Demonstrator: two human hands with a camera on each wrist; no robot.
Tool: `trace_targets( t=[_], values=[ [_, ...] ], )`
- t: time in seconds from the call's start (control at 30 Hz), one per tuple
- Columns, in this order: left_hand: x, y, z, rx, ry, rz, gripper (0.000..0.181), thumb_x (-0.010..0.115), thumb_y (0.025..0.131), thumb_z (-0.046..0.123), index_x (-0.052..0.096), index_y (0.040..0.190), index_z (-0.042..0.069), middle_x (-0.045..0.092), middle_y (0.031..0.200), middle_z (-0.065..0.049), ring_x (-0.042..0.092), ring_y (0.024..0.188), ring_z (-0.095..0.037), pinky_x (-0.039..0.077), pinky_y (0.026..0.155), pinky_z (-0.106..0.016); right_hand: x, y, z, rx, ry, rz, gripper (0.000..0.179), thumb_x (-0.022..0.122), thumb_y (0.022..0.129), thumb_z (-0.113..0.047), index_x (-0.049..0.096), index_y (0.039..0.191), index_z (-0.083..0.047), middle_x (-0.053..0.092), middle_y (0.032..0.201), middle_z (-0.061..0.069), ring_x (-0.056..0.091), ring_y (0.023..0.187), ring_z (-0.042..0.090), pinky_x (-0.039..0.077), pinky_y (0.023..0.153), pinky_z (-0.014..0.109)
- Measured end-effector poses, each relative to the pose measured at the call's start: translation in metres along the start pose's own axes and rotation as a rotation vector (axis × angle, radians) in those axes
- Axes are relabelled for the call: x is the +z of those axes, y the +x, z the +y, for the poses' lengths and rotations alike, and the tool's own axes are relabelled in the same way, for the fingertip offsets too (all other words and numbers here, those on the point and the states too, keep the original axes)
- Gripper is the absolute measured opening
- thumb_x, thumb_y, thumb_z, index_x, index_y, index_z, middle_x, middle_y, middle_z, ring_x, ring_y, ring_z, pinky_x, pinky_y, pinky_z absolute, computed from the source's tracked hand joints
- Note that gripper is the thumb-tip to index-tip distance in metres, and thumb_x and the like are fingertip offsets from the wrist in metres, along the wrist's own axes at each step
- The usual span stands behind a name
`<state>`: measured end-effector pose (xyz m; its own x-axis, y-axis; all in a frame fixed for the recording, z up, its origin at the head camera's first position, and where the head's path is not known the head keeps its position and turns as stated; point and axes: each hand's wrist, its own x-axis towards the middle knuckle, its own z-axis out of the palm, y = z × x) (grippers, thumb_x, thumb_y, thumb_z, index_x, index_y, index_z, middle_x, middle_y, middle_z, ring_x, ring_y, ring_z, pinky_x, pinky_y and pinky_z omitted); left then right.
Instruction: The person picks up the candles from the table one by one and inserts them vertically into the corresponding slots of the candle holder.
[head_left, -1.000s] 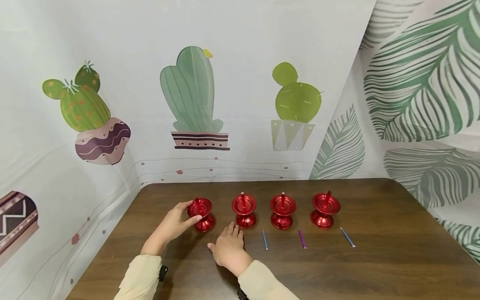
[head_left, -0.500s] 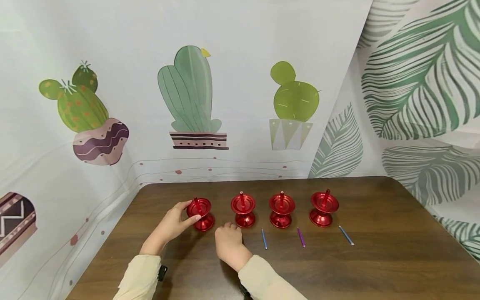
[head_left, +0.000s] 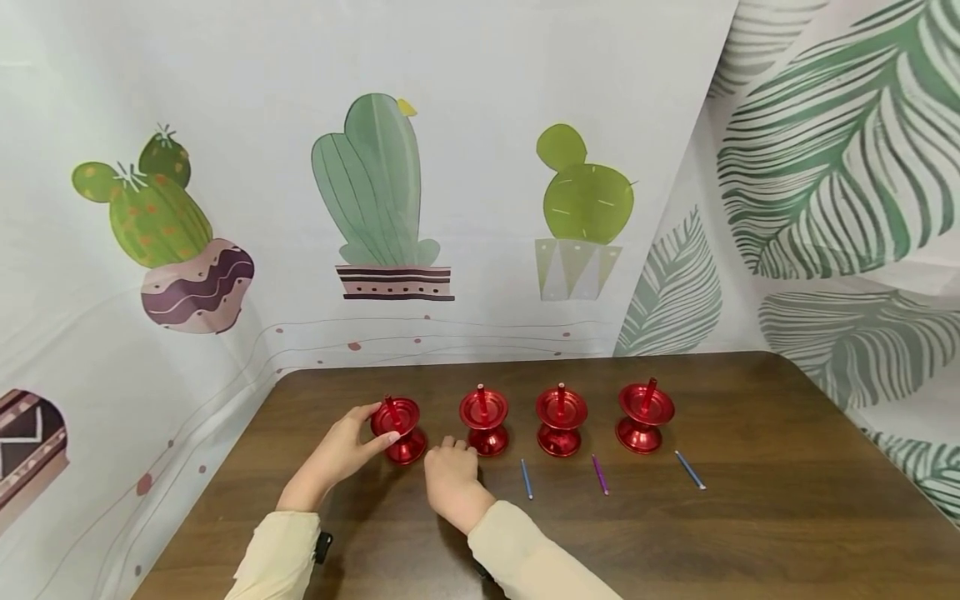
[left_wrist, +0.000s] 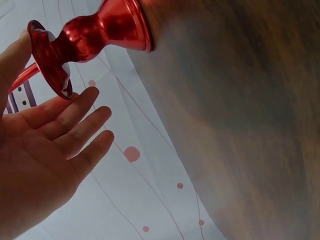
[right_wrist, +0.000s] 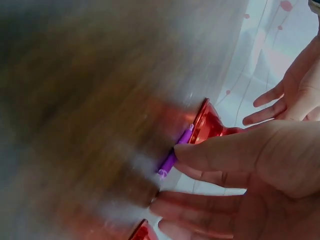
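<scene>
At the left of the row stands a shiny red candle holder (head_left: pixel 407 448), a dish on a flared foot with a red stem rising from its middle. My left hand (head_left: pixel 335 454) grips its dish rim between thumb and index finger; the other fingers extend loosely in the left wrist view. My right hand (head_left: pixel 452 479) is low over the tabletop, just right of that holder. In the right wrist view its thumb and index finger pinch a short purple candle (right_wrist: pixel 169 162) close to the wood. The hand hides this candle in the head view.
Further right stand three matching red candle holders: one (head_left: pixel 488 440), another (head_left: pixel 559 440) and a third (head_left: pixel 640 435). Before them lie a thin blue candle (head_left: pixel 527 480), a purple candle (head_left: pixel 601 475) and a second blue candle (head_left: pixel 690 470). A patterned cloth hangs behind the brown table (head_left: pixel 712 542).
My right hand, spread flat on the table a second ago, has drawn its fingers in and now pinches the purple candle. My left hand keeps its grip on the candle holder.
</scene>
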<state>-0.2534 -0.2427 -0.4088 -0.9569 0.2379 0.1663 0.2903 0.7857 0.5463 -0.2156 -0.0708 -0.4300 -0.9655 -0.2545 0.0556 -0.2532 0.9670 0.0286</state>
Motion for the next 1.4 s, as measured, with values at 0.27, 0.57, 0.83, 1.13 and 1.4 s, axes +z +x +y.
trace_targets(
  t=[0.27, 0.57, 0.83, 1.13, 1.4],
  values=[
    [0.001, 0.0, -0.001, 0.022, 0.008, 0.013, 0.068, 0.065, 0.078, 0.039, 0.042, 0.125, -0.006, 0.048, 0.123, -0.022, 0.044, 0.114, -0.035, 0.036, 0.091, -0.05, 0.001, 0.0, -0.001, -0.16, -0.134, 0.041, 0.012, 0.065, 0.076, -0.024, 0.066, 0.087, -0.018, 0.048, 0.08, 0.004, 0.046, 0.078, 0.019, 0.038, 0.064, 0.031],
    [0.001, -0.001, -0.002, 0.012, 0.011, 0.004, 0.07, 0.064, 0.078, 0.04, 0.041, 0.126, -0.005, 0.047, 0.124, -0.022, 0.044, 0.114, -0.035, 0.036, 0.091, -0.05, -0.008, -0.003, 0.01, -0.222, -0.073, 0.157, 0.013, 0.062, 0.08, -0.02, 0.058, 0.083, -0.008, 0.052, 0.072, 0.004, 0.051, 0.069, 0.019, 0.043, 0.061, 0.028],
    [0.001, 0.0, -0.003, 0.014, 0.012, 0.007, 0.071, 0.063, 0.077, 0.043, 0.042, 0.126, -0.005, 0.047, 0.123, -0.021, 0.043, 0.114, -0.035, 0.036, 0.091, -0.05, -0.028, 0.002, 0.023, -0.296, 0.055, 0.171, 0.012, 0.067, 0.074, -0.014, 0.06, 0.079, -0.006, 0.053, 0.072, 0.006, 0.05, 0.067, 0.02, 0.045, 0.058, 0.029],
    [0.0, 0.001, -0.001, 0.024, 0.013, 0.014, 0.07, 0.064, 0.077, 0.041, 0.043, 0.124, -0.005, 0.049, 0.122, -0.022, 0.045, 0.113, -0.035, 0.037, 0.091, -0.05, -0.057, 0.018, 0.038, -0.316, 0.377, 0.044, 0.013, 0.065, 0.074, -0.006, 0.057, 0.083, -0.009, 0.05, 0.072, -0.002, 0.05, 0.067, 0.011, 0.042, 0.054, 0.022],
    [0.001, 0.001, -0.001, 0.037, 0.013, 0.022, 0.069, 0.065, 0.076, 0.041, 0.044, 0.123, -0.005, 0.05, 0.12, -0.021, 0.047, 0.111, -0.034, 0.037, 0.091, -0.049, -0.058, 0.032, 0.041, -0.314, 0.679, -0.007, 0.005, 0.056, 0.084, -0.007, 0.053, 0.088, -0.007, 0.052, 0.071, -0.002, 0.048, 0.061, 0.007, 0.041, 0.055, 0.018]
  ],
)
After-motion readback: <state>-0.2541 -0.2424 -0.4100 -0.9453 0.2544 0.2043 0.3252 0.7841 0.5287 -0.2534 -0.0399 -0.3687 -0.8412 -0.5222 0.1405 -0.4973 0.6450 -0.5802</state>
